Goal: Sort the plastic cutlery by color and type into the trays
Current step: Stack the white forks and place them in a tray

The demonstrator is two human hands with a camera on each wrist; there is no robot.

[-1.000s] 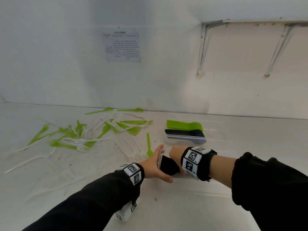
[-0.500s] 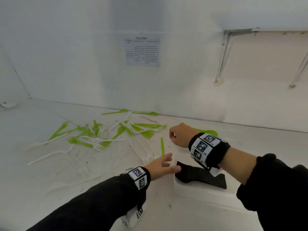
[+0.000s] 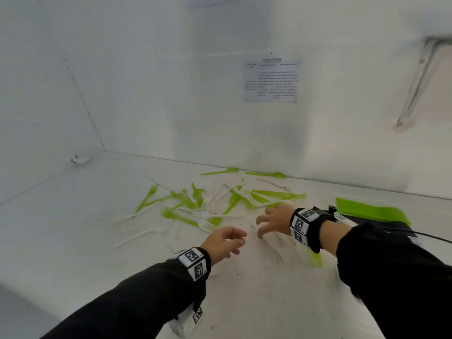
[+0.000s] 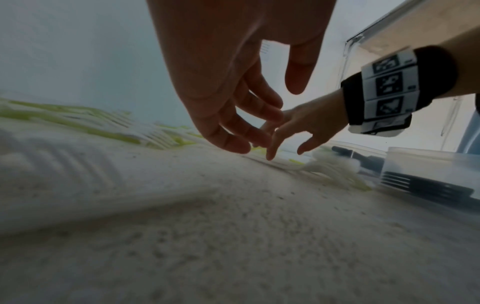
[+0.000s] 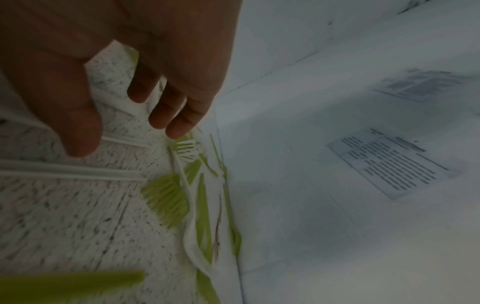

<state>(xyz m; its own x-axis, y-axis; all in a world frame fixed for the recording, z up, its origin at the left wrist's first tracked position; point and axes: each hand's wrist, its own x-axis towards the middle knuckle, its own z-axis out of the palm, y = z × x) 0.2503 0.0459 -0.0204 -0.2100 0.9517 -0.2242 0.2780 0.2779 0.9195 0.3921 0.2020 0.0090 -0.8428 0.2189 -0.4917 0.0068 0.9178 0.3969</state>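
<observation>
Reaching for the next piece, the left hand (image 3: 223, 242) and right hand (image 3: 275, 222) hover empty, fingers loosely spread, just short of the scattered green and white cutlery (image 3: 208, 204) on the counter (image 3: 97, 241). Next comes pinching one piece (several overlap) and carrying it right to the trays (image 4: 426, 174), where black forks already lie.

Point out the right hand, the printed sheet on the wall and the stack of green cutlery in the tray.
right hand (image 3: 274, 222): head view, on the back of the hand.
printed sheet (image 3: 271, 80): head view, on the middle of the page.
green cutlery stack (image 3: 367, 209): head view, on the flat green top of the stack.
</observation>
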